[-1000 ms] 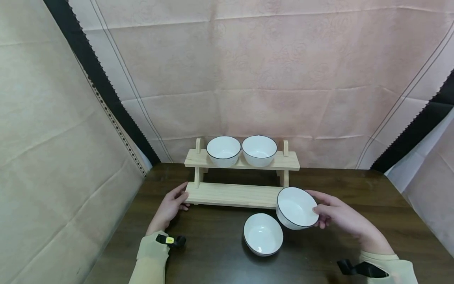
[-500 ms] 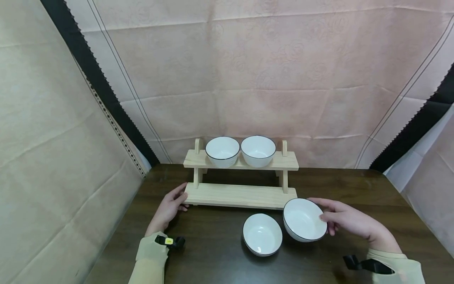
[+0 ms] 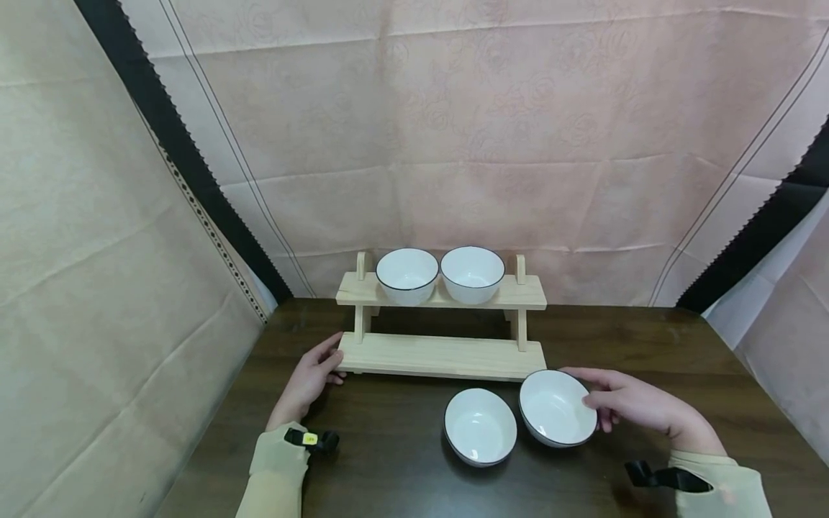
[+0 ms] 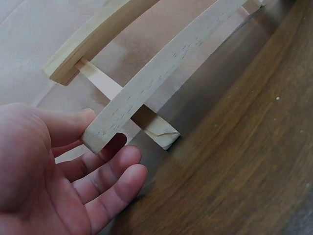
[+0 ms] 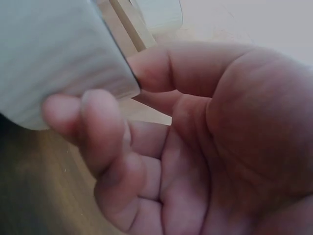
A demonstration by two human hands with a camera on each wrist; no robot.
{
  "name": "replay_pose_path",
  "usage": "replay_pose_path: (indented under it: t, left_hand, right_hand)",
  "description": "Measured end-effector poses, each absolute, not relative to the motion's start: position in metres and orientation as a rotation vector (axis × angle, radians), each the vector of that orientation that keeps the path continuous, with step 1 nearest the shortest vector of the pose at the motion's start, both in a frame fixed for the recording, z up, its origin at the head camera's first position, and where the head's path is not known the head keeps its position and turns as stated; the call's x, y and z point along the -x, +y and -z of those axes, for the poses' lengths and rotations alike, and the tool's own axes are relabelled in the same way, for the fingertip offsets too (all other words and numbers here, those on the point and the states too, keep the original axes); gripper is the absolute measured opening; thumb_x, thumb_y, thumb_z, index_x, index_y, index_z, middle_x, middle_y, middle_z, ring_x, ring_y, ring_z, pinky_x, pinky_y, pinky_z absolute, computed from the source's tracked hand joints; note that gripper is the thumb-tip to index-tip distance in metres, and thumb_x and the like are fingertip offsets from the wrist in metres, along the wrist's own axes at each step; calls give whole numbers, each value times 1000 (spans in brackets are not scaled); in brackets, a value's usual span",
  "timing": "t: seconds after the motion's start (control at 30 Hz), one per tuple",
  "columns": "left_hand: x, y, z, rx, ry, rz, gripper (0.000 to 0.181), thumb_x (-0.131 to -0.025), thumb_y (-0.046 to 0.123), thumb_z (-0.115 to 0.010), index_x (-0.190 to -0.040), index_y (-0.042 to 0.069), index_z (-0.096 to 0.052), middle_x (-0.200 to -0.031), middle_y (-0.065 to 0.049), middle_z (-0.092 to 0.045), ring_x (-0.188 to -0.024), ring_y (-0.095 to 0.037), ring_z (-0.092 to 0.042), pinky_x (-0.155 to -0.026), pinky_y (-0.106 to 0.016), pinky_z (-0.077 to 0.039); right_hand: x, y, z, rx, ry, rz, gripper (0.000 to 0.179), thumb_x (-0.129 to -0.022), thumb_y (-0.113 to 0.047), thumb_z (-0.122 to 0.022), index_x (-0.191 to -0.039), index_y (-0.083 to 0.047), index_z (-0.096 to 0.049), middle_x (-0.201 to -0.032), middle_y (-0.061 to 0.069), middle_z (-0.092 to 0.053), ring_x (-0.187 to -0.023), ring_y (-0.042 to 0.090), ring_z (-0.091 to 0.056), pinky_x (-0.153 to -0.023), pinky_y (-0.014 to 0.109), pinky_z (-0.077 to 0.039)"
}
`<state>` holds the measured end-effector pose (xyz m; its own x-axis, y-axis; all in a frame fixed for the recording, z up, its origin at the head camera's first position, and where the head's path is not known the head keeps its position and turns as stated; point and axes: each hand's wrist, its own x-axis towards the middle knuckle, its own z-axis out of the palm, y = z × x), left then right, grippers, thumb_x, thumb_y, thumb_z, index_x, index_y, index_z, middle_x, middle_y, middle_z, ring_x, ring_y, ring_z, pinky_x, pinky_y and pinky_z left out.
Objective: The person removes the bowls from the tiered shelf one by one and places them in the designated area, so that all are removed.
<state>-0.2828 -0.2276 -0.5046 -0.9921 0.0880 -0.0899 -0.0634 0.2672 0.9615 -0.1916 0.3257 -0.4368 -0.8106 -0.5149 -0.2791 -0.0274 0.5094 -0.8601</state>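
Observation:
A light wooden two-tier rack point(image 3: 440, 357) stands on the dark table. My left hand point(image 3: 314, 380) grips the left end of its lower shelf, thumb on top and fingers curled beneath, as the left wrist view shows. My right hand point(image 3: 631, 403) pinches the right side of a white bowl point(image 3: 557, 407) with a dark rim, in front of the rack's right end. In the right wrist view the thumb lies at the rim of this bowl point(image 5: 58, 54) and fingertips press its outer wall. Another white bowl point(image 3: 480, 426) sits on the table just left of it.
Two more white bowls, a left one point(image 3: 407, 276) and a right one point(image 3: 473, 275), stand side by side on the upper shelf. Pale cloth point(image 3: 492, 129) hangs behind the table point(image 3: 388, 460) and along both sides.
My right hand has carried its bowl down and to the right, from over the lower shelf's right end to the front of the rack. The left hand stays in place.

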Motion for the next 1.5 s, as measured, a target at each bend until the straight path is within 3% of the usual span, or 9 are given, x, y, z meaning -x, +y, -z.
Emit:
replay_pose_path:
  t: [0.23, 0.67, 1.07, 1.5]
  left_hand:
    - [283, -227, 501, -32, 2401, -1824, 49, -97, 33, -48, -144, 23, -36, -114, -14, -51, -84, -28, -62, -72, -37, -55]
    - [270, -223, 477, -17, 2360, -1808, 49, -99, 25, -46, -146, 18, -33, -115, -16, -51, -92, -37, -60, -79, -45, -53]
    - [271, -221, 478, 4, 2345, -1802, 49, -99, 26, -46, -145, 20, -34, -115, -15, -51, -89, -32, -60, -79, -44, -53]
    - [272, -221, 479, -18, 2350, -1797, 49, -99, 25, -45, -146, 19, -33, -116, -16, -51, -90, -33, -60, -79, -45, -53]
  right_hand:
    - [193, 327, 440, 462, 2234, 1215, 52, -95, -21, -52, -144, -16, -36, -74, 13, -60, -62, 26, -62, -54, 38, -51]
    - [196, 324, 442, 468, 2074, 1267, 52, -94, -18, -51, -144, -13, -36, -79, 9, -61, -60, 15, -58, -51, 30, -49]
    - [192, 324, 447, 466, 1992, 1290, 52, -94, -16, -50, -144, -10, -36, -97, 16, -62, -61, 15, -57, -52, 28, -48]
    - [193, 323, 448, 460, 1973, 1298, 50, -94, -16, -51, -143, -11, -39, -96, 16, -63, -61, 15, -56, -53, 27, -48]
